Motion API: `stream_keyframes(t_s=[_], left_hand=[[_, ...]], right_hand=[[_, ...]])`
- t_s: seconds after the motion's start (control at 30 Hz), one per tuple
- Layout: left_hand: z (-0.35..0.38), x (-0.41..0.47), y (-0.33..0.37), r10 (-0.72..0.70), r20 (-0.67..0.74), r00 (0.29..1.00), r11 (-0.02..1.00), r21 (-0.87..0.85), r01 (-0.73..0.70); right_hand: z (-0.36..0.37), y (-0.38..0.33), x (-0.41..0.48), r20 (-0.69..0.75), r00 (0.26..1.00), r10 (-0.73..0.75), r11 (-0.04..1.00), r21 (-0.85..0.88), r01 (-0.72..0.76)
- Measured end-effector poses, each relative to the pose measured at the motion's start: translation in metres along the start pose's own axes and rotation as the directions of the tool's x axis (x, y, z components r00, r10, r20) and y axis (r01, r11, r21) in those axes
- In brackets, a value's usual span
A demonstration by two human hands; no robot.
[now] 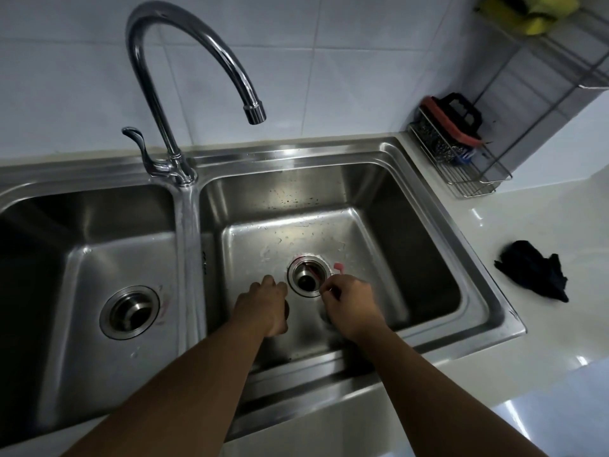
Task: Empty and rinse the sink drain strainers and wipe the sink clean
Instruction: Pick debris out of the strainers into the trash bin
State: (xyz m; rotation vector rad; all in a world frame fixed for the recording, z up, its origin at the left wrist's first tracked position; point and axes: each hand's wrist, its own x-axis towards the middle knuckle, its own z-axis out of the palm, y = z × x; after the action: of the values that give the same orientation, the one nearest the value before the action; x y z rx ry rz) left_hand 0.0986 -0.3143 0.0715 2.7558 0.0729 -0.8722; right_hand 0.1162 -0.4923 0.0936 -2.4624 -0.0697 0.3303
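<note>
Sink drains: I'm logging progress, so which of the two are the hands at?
The right basin's drain: the left hand and right hand sit either side of its rim. The left basin's drain has no hand near.

A steel double sink [296,154] fills the frame, its gooseneck tap [184,61] at upper left. Both grips reach into the right basin beside the open drain [308,275]. The left grip [263,303] lies knuckles-up with fingers curled, and a dark round thing [286,310] shows just under it. The right grip [349,305] pinches a thin pale scrap [325,289] at the drain's rim. A black cloth [534,272] lies on the tabletop [543,225] at right.
</note>
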Motion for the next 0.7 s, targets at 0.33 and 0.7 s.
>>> stream_keyframes(t_s=[0.33, 0.7], left_hand=[[0.019, 0.013, -0.009, -0.034, 0.033, 0.999, 0.999, 0.02, 0.034], [0.031, 0.026, -0.01, -0.057, -0.004, 0.998, 0.996, -0.062, 0.057]], right_hand=[[0.009, -0.001, 0.012, 0.046, 0.999, 0.004, 1.0, 0.025, -0.005], [0.008, 0.011, 0.027, 0.032, 0.999, 0.003, 0.997, 0.08, -0.005]])
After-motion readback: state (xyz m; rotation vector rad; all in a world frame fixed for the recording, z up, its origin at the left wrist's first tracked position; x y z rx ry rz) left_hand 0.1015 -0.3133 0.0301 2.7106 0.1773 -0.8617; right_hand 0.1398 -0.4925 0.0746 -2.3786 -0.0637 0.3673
